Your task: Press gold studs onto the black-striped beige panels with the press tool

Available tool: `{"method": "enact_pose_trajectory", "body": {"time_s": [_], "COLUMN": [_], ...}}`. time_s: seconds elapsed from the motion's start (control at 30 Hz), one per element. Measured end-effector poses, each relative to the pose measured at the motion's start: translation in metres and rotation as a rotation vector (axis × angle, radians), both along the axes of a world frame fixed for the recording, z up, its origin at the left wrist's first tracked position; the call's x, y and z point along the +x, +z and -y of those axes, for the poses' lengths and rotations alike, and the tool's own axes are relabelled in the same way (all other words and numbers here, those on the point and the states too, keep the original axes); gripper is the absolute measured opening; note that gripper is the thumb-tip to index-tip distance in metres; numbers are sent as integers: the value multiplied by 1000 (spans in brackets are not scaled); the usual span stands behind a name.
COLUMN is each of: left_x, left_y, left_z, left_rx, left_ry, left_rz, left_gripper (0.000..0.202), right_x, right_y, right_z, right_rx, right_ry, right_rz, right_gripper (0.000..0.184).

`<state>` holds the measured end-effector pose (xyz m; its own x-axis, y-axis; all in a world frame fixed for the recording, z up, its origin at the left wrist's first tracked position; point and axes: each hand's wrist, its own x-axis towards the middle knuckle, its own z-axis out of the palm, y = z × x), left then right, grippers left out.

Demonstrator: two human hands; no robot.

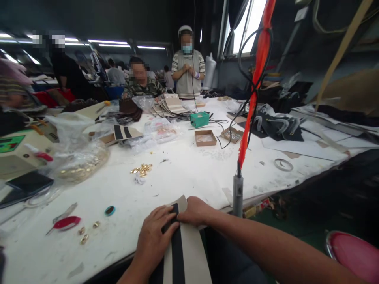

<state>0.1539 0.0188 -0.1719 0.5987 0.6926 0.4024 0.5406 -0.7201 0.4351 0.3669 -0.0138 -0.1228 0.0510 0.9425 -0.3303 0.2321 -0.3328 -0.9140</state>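
Observation:
A long beige panel with dark stripes (194,248) lies over the near edge of the white table, its rounded far end on the tabletop. My left hand (155,232) grips its left side, fingers across the dark stripe and thumb pointing inward. On the other side, my right hand (195,211) is closed on the panel near its rounded tip, the fingers curled and partly hidden. Ahead on the table is a small pile of gold metal fittings (143,170). Several loose gold fittings (84,239) lie left of my left hand, near a red-handled tool (67,223) and a small blue-rimmed round piece (109,210).
A grey cylinder (237,195) hangs from a red-wrapped cord at the table's right edge. Farther back are a green box (199,119), an open carton (205,143), plastic bags (85,157) and stacked beige panels (170,104). Two people are across the table. A pink stool (355,256) stands right.

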Motion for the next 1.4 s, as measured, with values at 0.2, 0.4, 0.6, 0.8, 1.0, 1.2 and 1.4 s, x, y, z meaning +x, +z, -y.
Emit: {"method": "enact_pose_trajectory", "body": {"time_s": [0.2,0.4,0.6,0.8,1.0,1.2,1.4], "left_x": [1,1,-3,-6,-3,2,6], "left_y": [-6,-5,-16,-23,-17,-4,3], "left_z": [-7,-7,-8,-7,0,7,10], "left_rx": [-50,-67,3,-4,-118,-217,-232], "left_ry": [48,67,71,52,80,83,74], "left_rz": [50,62,70,74,72,88,90], "left_gripper": [18,20,25,31,28,27,23], "right_x": [19,83,122,138,138,116,88], "right_y": [-4,-8,-4,-12,-13,-13,-15], "right_z": [-11,-87,-149,-179,-183,-147,-86], "right_rx": [82,108,20,-71,-77,-4,120], "right_ry": [23,-325,-469,-417,-334,-164,97], "right_rz": [300,483,696,833,948,1071,1127], "right_gripper": [17,36,43,44,29,24,28]}}
